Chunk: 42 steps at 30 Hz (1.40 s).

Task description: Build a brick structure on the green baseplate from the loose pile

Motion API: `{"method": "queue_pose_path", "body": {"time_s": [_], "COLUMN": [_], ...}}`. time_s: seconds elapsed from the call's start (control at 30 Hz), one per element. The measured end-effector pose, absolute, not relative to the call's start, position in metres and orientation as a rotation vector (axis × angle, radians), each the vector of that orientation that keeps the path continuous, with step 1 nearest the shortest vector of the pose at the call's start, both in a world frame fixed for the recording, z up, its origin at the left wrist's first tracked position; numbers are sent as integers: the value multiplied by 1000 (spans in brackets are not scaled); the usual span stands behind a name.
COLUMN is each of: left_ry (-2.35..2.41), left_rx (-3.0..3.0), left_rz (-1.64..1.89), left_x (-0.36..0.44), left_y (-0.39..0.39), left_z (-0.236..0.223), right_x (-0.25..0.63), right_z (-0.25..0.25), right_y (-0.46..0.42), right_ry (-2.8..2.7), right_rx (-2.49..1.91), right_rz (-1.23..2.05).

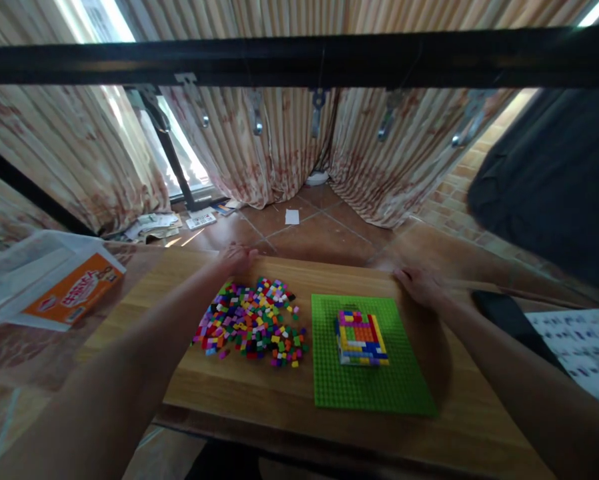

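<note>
My left hand lies at the far edge of the small wooden table, its fingers curled at the rim and slightly blurred. Further right along that edge, my right hand also has bent fingers at the rim. Between my forearms, a heap of small multicoloured building bricks is spread on the wood. Beside it lies a green baseplate bearing a low, roughly square brick build with yellow, blue, white, red and orange pieces. Neither hand touches the bricks or baseplate.
On the left stands a translucent bag or container with an orange label. A dark phone-like object and printed sheet lie at right. A black bar with metal clips crosses above, before curtains. Papers rest on the floor.
</note>
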<state>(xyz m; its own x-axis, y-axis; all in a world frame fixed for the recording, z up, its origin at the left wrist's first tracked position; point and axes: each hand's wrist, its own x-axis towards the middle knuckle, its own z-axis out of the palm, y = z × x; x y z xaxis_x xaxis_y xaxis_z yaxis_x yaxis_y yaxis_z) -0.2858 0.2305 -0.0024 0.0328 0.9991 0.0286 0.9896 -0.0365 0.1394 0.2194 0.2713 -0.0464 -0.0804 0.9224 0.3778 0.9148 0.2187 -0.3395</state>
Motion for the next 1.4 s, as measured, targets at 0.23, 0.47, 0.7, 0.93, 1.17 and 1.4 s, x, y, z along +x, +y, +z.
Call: {"method": "queue_pose_path", "body": {"time_s": [0.23, 0.47, 0.7, 0.93, 1.17, 1.4], "left_ry": [2156, 2335, 1497, 1371, 1430, 1453], "left_rx": [2101, 1869, 808, 697, 797, 962], "left_rz": [147, 694, 1912, 1739, 1617, 1506], "left_x": [-279, -249, -175, -154, -157, -158], "left_y": [205, 166, 99, 76, 81, 83], "left_z": [12, 43, 61, 44, 35, 26], "right_x": [208, 167, 41, -17, -39, -39], "right_z": [-24, 18, 75, 34, 1, 13], "right_y": [249, 223, 97, 81, 121, 117], "right_ry": [-2387, -2065, -1985, -2054, -2203, -2203], "right_rx": [-1960, -1960, -1216, -1391, -1512, -1523], "right_rz": [49, 91, 422, 501, 448, 446]}}
